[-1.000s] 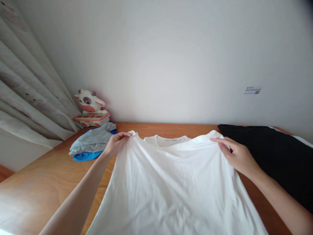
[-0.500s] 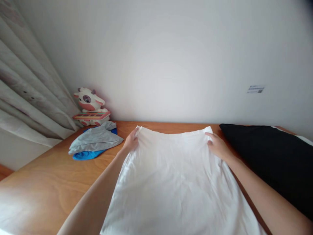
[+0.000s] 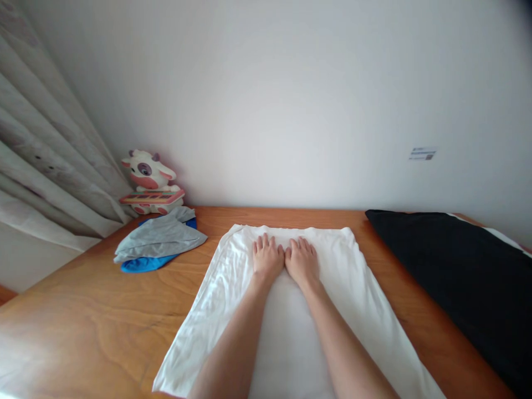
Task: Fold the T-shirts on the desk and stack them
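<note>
A white cloth (image 3: 286, 332) lies spread on the wooden table (image 3: 95, 316), its far edge short of the wall and small wrinkles along its left side. My left hand (image 3: 268, 258) rests palm down on the upper middle of the cloth, fingers spread. Beside it, my right hand (image 3: 302, 260) also lies flat on the fabric, with the two thumbs meeting or nearly so. Neither hand grips anything. The near end of the cloth runs out of the picture.
At the back left, a grey cloth (image 3: 160, 237) lies over a blue one (image 3: 145, 264), in front of a cow-shaped toy keyboard (image 3: 152, 197). Black fabric (image 3: 457, 271) covers the right side. A curtain (image 3: 50, 149) hangs at the left, and a wall stands behind.
Both hands have let go of the cloth's far corners and come together at its upper middle, now flat. The cloth, held up before, now lies on the table.
</note>
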`<state>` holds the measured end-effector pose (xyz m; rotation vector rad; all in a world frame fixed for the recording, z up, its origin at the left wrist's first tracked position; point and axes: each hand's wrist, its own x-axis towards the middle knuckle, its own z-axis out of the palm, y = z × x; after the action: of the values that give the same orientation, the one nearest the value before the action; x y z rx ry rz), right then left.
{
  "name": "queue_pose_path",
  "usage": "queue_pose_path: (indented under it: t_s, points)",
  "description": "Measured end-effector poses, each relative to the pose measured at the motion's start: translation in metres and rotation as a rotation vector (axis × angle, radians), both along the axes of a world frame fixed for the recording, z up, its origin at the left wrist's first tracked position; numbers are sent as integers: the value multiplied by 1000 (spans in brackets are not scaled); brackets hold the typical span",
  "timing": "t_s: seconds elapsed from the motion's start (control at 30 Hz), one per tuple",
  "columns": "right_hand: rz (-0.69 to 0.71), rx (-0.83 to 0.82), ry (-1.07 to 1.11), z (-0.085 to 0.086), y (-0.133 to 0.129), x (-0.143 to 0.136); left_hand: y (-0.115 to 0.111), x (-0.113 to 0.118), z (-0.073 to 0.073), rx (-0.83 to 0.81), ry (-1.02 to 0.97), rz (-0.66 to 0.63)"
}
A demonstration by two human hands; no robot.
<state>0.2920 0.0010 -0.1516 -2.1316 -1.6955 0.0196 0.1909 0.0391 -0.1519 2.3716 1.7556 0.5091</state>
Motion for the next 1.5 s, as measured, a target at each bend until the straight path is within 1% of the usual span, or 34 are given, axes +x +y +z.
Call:
queue_pose_path:
  t_s: [0.1, 0.17, 0.23, 0.4, 0.47, 0.53, 0.73, 1.1, 1.3, 1.5]
  points:
    - [21, -24, -44, -4, -10, 20, 3, -22, 2, -2, 80, -107]
    - [-6, -59, -83, -4, -14, 40, 8, -39, 4, 8, 122, -135]
    - [-53, -103, -121, -3, -18, 62, 14, -54, 5, 7, 156, -109]
    - [-204, -209, -167, -3, -28, 114, 28, -92, 5, -27, 247, 31]
    - [-232, -215, -188, -5, -30, 128, 32, -103, 5, -39, 270, 45]
    - [-226, -202, -206, -8, -31, 135, 34, -109, 6, -49, 275, 47]
    - [-210, -161, -213, -13, -28, 134, 33, -106, 10, -57, 248, 49]
    - [-201, -106, -203, -19, -26, 137, 34, -105, 6, 5, 214, 41]
    - [-220, -129, -206, -15, -28, 131, 31, -107, 2, 18, 229, 29]
    - [-225, -160, -190, -12, -36, 126, 22, -107, 1, -15, 275, 13]
